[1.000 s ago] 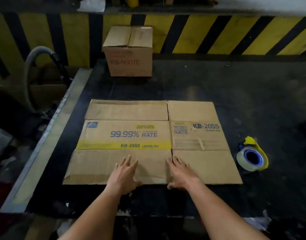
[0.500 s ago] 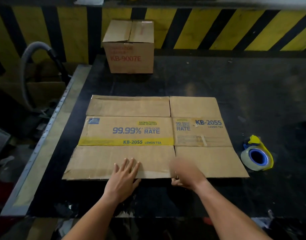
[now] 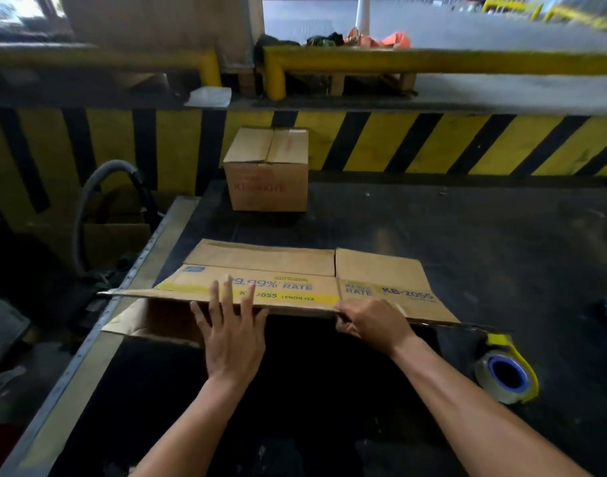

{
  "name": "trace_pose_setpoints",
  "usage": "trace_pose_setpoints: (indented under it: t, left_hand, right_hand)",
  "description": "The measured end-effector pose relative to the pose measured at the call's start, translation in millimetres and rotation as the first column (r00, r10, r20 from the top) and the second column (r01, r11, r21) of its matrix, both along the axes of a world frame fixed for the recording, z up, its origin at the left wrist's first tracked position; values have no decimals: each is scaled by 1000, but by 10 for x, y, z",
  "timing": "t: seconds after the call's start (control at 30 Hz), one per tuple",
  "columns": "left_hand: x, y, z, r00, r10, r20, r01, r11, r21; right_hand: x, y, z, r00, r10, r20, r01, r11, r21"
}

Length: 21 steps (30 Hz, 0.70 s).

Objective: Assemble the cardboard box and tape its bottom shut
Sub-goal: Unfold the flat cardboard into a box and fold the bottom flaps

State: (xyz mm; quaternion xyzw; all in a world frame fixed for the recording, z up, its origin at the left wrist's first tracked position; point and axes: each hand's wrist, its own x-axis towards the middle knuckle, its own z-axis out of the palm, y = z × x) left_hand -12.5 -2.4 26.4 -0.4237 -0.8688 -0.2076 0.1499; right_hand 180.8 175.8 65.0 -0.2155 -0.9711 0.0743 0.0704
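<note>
A flattened brown cardboard box [image 3: 295, 266] printed "KB-2055 LEMON TEA" lies on the black table [image 3: 467, 242], its near edge lifted off the surface. My right hand [image 3: 370, 325] pinches that near edge at the slit between the flaps. My left hand [image 3: 231, 332] has its fingers spread, fingertips resting over the raised edge on the printed panel. Beneath the raised layer, the lower flap [image 3: 157, 321] still lies on the table at the left. A tape roll in a yellow dispenser [image 3: 508, 373] sits to the right of my right forearm.
A closed, assembled cardboard box [image 3: 267, 170] stands at the table's far edge. A yellow-and-black striped wall [image 3: 432, 142] runs behind. A grey hose [image 3: 88, 201] curves off the table's left side beside the metal edge strip [image 3: 99, 332].
The box's near edge has come up off the table, with my right hand now gripping it. My left hand moved forward onto the raised edge. The view tilted upward.
</note>
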Motion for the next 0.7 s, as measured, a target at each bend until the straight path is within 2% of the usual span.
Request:
trace_pose_setpoints:
  t: [0.07,0.17,0.27,0.3,0.33,0.37,0.4,0.5,0.57,0.7]
  left_hand:
    - [147,171,239,962,155,226,-190,971,145]
    - [303,342,570,760,218,613,-447,860,248]
    - [370,534,863,418,15,908,-586,768,258]
    - [395,611,971,318,-67,946,-612,747,259]
    - [417,684,1076,253,-137,958,-625,732,270]
    - [442,758,1179,233,-194,953,-627,719,300]
    - [461,819,1274,251,-239,938,-616,708,345]
    - [464,950,1511,379,-338,861,-516,695,500]
    - [442,1006,1649,424,-401,812,-461,677,574]
    - [411,1047,1857,486,-427,762,-346,707,617]
  right_hand:
    - [-82,62,233,1000,-26,-13,26,1000,-5]
    - [-140,152,539,999,-34,-36,32,999,-44]
    - [-210,231,777,993,-59,-106,54,997,-49]
    - [-237,230,857,989,-75,-130,66,996,-66]
    - [-262,239,923,983,-91,-157,76,992,-99]
    - [-274,235,1020,979,-100,-177,75,987,-141]
    - [-282,238,1117,977,-98,-188,65,982,-176]
    - [-291,241,1433,963,-74,-258,9,969,-248]
    - [-307,212,1621,956,-61,-288,-21,961,-274]
    - [-339,183,1868,941,-94,-326,-34,930,-366]
